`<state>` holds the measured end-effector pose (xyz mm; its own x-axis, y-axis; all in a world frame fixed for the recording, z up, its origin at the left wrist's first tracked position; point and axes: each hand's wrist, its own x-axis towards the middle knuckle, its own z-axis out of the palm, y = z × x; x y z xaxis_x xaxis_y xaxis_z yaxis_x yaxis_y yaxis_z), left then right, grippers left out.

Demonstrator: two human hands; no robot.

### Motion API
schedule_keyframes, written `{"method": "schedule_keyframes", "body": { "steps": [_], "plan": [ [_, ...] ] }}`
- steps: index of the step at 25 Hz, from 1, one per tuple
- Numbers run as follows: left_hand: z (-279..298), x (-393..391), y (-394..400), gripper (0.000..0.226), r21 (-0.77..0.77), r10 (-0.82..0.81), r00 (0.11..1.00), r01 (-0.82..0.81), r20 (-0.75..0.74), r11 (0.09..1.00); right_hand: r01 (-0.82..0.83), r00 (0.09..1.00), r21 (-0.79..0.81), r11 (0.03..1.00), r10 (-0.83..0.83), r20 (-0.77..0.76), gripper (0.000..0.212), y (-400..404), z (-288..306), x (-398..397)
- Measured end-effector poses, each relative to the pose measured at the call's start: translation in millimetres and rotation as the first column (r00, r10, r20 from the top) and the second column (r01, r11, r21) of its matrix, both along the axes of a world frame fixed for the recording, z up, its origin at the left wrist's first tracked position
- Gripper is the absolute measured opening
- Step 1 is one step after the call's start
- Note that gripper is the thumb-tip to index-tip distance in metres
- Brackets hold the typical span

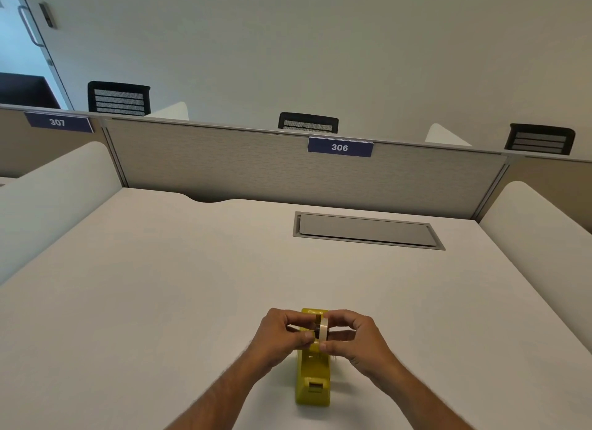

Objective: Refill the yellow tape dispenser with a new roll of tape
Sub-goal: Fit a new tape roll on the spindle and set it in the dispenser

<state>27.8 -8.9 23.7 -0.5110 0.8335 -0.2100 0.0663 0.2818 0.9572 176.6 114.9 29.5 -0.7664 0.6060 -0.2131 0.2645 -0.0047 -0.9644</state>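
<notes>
Head view. The yellow tape dispenser point(313, 378) stood on the white bench point(160, 285), close to its near edge. Above the dispenser's middle, the left hand point(282, 336) and right hand point(352, 340) pinched a tape roll point(323, 328) from opposite sides, fingers closed on it, roll on edge. A grey cable hatch point(366, 229) lay well beyond, before a partition labelled 306 point(339, 147).

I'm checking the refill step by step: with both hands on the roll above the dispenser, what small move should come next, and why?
Probably lower the tape roll straight down into the yellow dispenser. Left hand and right hand pinch it upright, directly over the open cradle.
</notes>
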Motion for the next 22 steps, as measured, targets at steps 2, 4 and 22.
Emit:
{"method": "schedule_keyframes", "body": {
  "steps": [2, 4, 22],
  "plan": [
    [-4, -6, 0, 0.036, -0.056, 0.036, 0.996, -0.041, -0.08, 0.998, 0.005, 0.999, 0.093, 0.996, -0.009, 0.042, 0.05, 0, 1, -4],
    [-8, -9, 0, 0.038, -0.089, 0.051, 0.983, -0.068, -0.178, 0.994, -0.004, 0.996, 0.215, 0.977, -0.016, 0.088, 0.049, 1, 1, -9],
    [-17, -11, 3, 0.064, -0.29, -0.168, 0.859, 0.024, -0.484, 0.957, -0.194, 0.962, 0.559, 0.806, 0.046, 0.267, 0.057, 6, -17, -18]
  ]
}}
